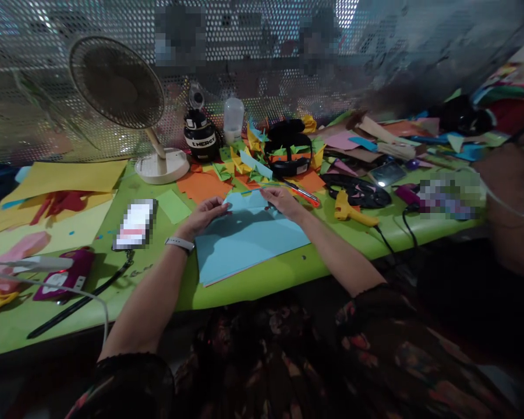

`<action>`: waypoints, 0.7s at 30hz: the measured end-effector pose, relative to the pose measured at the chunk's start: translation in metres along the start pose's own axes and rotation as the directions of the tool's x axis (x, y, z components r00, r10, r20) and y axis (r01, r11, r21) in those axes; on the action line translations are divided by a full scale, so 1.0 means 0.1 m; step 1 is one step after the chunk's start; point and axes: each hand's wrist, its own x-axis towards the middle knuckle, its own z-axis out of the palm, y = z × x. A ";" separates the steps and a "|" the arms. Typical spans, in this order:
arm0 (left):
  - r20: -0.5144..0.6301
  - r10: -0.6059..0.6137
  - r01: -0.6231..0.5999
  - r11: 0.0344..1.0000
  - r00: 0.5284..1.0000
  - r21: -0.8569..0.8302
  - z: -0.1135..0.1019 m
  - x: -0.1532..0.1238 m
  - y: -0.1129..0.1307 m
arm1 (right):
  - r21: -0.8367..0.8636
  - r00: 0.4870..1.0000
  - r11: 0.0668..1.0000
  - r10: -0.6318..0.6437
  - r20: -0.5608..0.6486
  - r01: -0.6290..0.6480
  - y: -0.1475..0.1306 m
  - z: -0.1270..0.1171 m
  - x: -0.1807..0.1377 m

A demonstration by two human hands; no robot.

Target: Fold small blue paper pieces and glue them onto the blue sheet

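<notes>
Between my two hands is a small piece of light blue paper [247,202], held up just above the table. My left hand [206,215], with a pale band on its wrist, pinches the left end of that piece. My right hand [281,202] pinches the right end, near its upper corner. Beneath them lies a stack of light blue paper sheets [244,250], with a thin reddish edge showing under its front. My hands' shadow falls across the top sheet.
A white fan [161,167], a black bottle [201,137] and folded paper scraps [244,160] stand behind. A yellow glue gun [353,212] lies right, a phone [135,224] and yellow sheets [65,177] left. Another person's hand [509,169] is at far right.
</notes>
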 end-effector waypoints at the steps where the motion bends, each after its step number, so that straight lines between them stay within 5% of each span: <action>1: -0.001 -0.010 0.010 1.000 1.000 0.000 -0.01 0.00 0.01 | -0.004 1.000 1.000 0.003 0.002 -0.003 0.01 0.00 0.00; 8: 0.040 -0.088 0.084 0.992 0.995 0.099 -0.09 -0.02 0.05 | -0.093 0.998 0.996 0.003 -0.070 -0.010 0.07 -0.03 -0.01; 14: 0.033 -0.050 0.043 0.980 0.998 0.197 -0.12 0.00 0.06 | -0.167 0.999 0.986 0.005 0.034 0.001 0.05 -0.01 -0.05; 21: -0.191 0.074 -0.105 0.982 0.979 -0.159 0.08 0.01 0.05 | -0.005 0.991 0.995 0.105 0.078 -0.104 -0.01 0.09 -0.08</action>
